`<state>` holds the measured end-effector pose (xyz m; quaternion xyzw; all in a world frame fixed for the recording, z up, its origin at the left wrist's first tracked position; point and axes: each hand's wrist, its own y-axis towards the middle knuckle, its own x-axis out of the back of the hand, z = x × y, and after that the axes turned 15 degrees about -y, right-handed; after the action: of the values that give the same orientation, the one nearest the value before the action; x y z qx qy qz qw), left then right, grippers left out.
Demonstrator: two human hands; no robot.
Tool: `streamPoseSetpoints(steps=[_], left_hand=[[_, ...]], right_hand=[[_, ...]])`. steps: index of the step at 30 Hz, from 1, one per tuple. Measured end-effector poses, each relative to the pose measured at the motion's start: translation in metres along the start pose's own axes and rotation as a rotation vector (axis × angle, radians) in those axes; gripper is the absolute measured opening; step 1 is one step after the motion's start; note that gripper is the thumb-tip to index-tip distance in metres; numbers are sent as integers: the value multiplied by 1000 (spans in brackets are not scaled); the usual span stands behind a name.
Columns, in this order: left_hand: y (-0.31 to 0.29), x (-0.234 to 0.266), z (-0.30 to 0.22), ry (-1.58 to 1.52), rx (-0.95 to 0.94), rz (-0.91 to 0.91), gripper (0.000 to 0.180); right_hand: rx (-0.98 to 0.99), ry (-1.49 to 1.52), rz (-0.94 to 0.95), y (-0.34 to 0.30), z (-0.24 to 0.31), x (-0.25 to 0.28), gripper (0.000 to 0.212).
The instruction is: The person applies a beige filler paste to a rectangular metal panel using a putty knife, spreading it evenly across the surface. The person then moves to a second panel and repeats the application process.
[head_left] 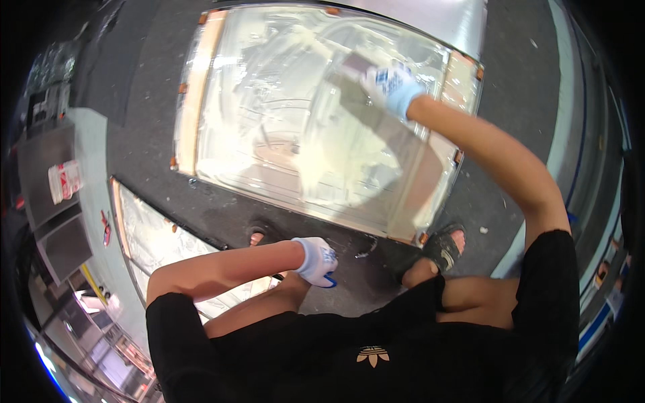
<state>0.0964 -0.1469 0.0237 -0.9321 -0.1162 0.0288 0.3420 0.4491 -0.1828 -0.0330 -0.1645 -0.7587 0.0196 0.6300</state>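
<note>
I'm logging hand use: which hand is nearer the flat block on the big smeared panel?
Right. The right hand holds the flat block; the left hand is well away, by the left knee.

Wet, glossy cream paste (269, 74) streaks a broad rectangular panel (289, 204) flanked by smooth tan strips (205, 87) (wood-like in look) over a matt dark-grey floor (142, 144); white-and-blue cloth gloves (395, 88) look matt, a silvery metal-looking sheet (449, 21) gleams smooth.

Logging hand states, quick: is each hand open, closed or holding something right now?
Left hand: gloved, nothing visible in it; open or closed can't be told.
Right hand: gloved, closed on a flat, brownish rectangular block.
</note>
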Motion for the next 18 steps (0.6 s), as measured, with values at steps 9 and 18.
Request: streamPoseSetpoints(steps=[9,18], left_hand=[[-5,0,-12,42,6,66,54],[-5,3,-13,72,-46,-3,51]], right_hand=[[374,192,81,-66,118,71,14],[270,517,74,-25,48,87,22]])
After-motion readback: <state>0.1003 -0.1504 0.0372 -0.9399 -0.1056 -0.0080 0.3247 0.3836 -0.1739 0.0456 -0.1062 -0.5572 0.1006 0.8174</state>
